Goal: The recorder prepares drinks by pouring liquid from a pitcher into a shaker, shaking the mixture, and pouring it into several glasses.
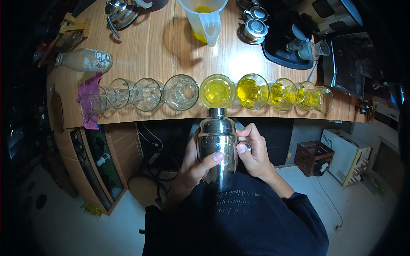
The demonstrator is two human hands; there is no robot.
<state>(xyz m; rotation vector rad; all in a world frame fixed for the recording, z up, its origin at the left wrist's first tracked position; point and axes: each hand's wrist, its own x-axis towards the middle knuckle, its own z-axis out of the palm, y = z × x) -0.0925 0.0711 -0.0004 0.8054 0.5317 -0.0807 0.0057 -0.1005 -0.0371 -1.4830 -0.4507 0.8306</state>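
Dark shirt (239, 226) nearest, just this side of the shaker (218, 147). Shaker's metal, held in front of the counter (141, 55) edge w/ its neck pointing away from the body. L hand (197, 164): grip closed round the shaker's L side, thumb across its front. R hand (255, 155): at the shaker's R side, thumb & fingers bent in, grip nearly closed; can't tell if it has hold of the shaker or sth small.

Just beyond the shaker's neck: glass (218, 93) w/ yellow liquid. More such glasses (253, 91) run R of the shaker, clear ones (181, 91) L, purple cloth (90, 121) at far L end. Well beyond the shaker: bottle (92, 59) L, tray (284, 62) R, metal cups (256, 30) R, jug (203, 15) w/ yellow liquid abt straight ahead, kettle (121, 15) L.
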